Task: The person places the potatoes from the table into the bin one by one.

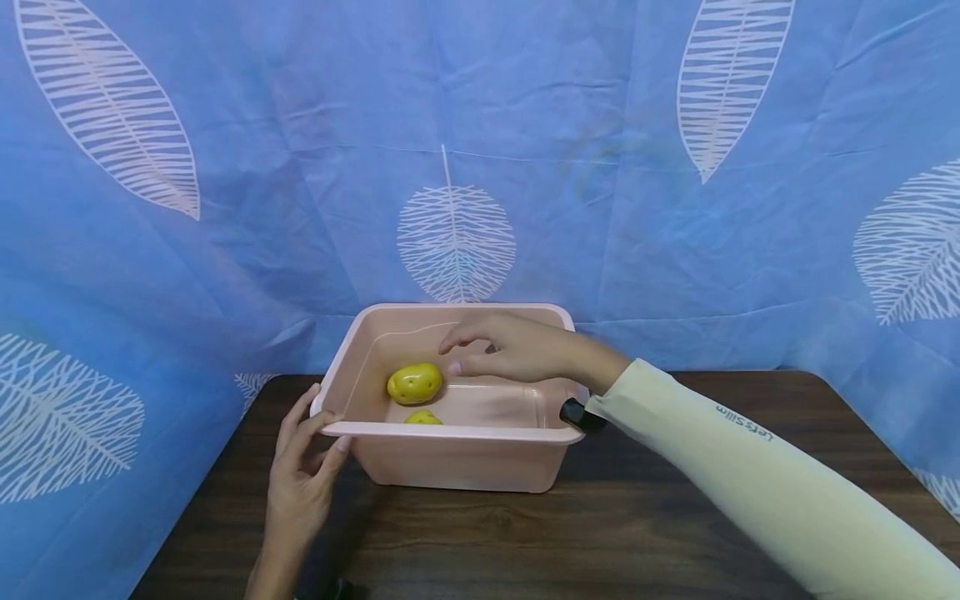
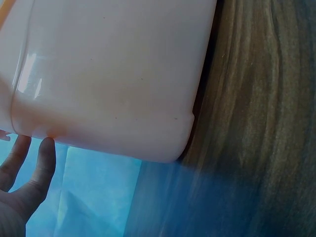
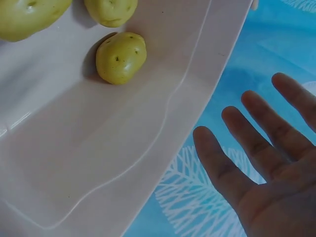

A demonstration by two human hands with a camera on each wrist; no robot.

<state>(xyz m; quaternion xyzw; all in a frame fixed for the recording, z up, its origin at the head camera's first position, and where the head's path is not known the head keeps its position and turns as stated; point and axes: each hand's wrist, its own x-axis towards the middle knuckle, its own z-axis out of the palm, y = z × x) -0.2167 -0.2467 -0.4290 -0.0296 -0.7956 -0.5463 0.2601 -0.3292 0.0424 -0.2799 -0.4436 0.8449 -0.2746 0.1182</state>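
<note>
A pale pink plastic basin (image 1: 465, 462) stands on the table with yellow potatoes inside. One larger potato (image 1: 415, 383) and part of a smaller one (image 1: 423, 417) show in the head view. The right wrist view has three, among them a small potato (image 3: 121, 58) close to the wall. My left hand (image 1: 300, 483) holds the basin's front left corner at the rim, its fingertips (image 2: 47, 148) against the outer wall. Over the basin, right of the larger potato, my right hand (image 1: 502, 346) hovers with fingers spread and nothing in them.
Under the basin is a dark wooden table (image 1: 480, 533). A blue cloth (image 1: 570, 208) with white leaf prints hangs right behind it. A pale sleeve (image 1: 735, 450) covers the right forearm, and a black device (image 1: 582, 414) sits at that wrist by the basin's right rim.
</note>
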